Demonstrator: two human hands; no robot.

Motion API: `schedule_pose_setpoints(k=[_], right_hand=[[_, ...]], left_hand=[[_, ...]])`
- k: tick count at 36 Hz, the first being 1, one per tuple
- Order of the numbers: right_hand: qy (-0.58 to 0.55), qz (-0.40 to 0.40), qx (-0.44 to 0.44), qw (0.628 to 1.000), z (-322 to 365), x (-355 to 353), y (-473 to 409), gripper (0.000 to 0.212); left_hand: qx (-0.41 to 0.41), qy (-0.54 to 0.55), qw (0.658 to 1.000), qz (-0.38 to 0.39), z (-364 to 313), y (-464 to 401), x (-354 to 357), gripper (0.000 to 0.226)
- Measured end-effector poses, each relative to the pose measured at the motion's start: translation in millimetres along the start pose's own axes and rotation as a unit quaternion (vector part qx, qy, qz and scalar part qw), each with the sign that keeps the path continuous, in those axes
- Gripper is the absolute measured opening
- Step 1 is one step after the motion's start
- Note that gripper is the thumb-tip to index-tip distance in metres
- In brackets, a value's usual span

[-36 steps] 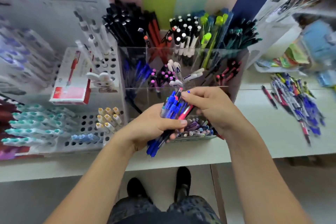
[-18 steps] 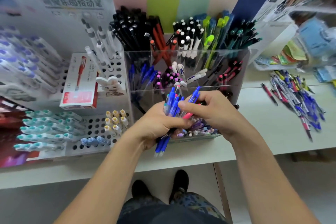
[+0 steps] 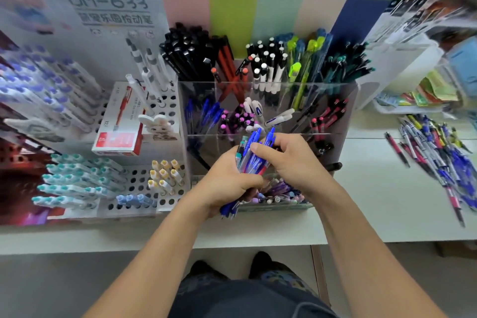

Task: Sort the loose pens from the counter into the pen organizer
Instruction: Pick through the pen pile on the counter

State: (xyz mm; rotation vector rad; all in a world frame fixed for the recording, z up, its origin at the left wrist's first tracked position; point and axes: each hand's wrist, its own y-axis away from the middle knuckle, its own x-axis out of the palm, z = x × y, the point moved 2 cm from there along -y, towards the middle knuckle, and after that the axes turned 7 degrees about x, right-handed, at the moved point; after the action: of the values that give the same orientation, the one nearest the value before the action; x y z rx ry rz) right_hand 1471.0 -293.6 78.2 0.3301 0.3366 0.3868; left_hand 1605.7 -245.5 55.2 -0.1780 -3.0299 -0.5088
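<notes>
Counter [image 3: 374, 204] | both hands grip blue pens [image 3: 251, 156] | organizer [image 3: 346, 100] behind

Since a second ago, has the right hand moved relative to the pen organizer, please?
Barely. The right hand stays in front of the clear pen organizer, pinching pens from the blue bundle that the left hand grips; the camera moved more.

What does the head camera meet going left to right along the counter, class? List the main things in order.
Teal-capped pens → red pen box → yellow-capped pens → left hand gripping the blue pen bundle → right hand → loose pens on the counter.
</notes>
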Motion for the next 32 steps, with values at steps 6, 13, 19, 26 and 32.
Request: schedule_pose_setpoints(k=[6,13,19,26,32], right_hand=[[-0.114,-0.003,-0.015,0.993,-3,4,3,0.011],[-0.091,-0.077,-0.053,0.991,-8,0,-1,0.011],[-0.071,-0.06,-0.065,0.994,-8,-2,-3,0.011],[-0.096,-0.055,-0.084,0.99,-10,-3,1,0.01],[-0.122,-0.111,-0.124,0.978,-10,-1,-1,0.016]], left_hand=[[0.023,-0.026,0.999,-0.002,-2,-4,5,0.052],[0.01,0.015,1.0,0.011,-2,-3,11,0.042],[0.008,0.008,1.0,-0.016,1,-4,16,0.041],[0.016,0.0,0.999,-0.037,5,-3,23,0.05],[0.019,0.008,0.999,-0.038,1,-3,24,0.037]])
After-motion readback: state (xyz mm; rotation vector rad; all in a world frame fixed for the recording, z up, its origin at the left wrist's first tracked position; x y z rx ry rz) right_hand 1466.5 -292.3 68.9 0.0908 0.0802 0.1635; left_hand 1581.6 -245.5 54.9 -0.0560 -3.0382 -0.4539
